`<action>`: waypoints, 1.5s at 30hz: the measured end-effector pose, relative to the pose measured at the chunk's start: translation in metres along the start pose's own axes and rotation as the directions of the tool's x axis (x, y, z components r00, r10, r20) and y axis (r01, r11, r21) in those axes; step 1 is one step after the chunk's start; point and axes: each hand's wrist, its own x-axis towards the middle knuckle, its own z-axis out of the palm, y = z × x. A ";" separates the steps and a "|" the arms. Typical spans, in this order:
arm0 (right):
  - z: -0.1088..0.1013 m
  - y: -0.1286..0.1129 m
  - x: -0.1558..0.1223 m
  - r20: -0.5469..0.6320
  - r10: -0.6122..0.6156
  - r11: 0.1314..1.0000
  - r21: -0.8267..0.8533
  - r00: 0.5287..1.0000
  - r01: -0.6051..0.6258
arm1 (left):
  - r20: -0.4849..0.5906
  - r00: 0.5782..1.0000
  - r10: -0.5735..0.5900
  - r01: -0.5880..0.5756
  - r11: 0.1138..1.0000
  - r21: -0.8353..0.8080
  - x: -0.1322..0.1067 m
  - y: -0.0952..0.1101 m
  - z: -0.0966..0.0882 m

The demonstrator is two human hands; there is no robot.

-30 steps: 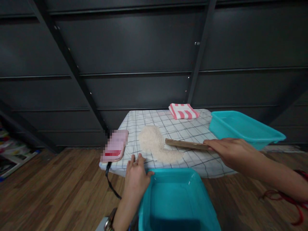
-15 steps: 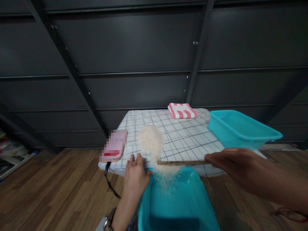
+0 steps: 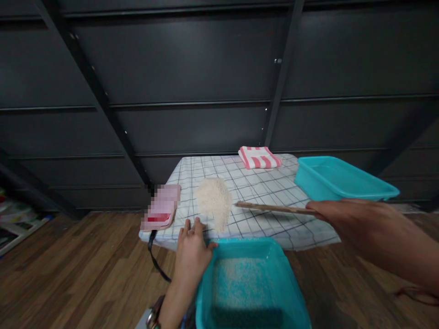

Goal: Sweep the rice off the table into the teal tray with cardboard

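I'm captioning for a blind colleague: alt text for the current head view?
The right hand holds a board beside a grain heap on a checked cloth; the left hand touches the near tub, with grains scattered inside.

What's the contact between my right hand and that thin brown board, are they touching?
Touching. The head view shows it: the right hand grips one end of the brown board, with no gap between them.

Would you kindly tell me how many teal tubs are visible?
2. One tub is at the near edge of the table, grains inside, the left hand at its rim; the other tub is at the table's right end, beyond the right hand. None seems hidden.
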 end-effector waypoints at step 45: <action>0.100 0.037 0.119 0.193 -0.012 1.000 0.010 0.981 0.011 | 0.008 1.000 -0.012 0.012 0.999 0.042 -0.004 -0.006 0.001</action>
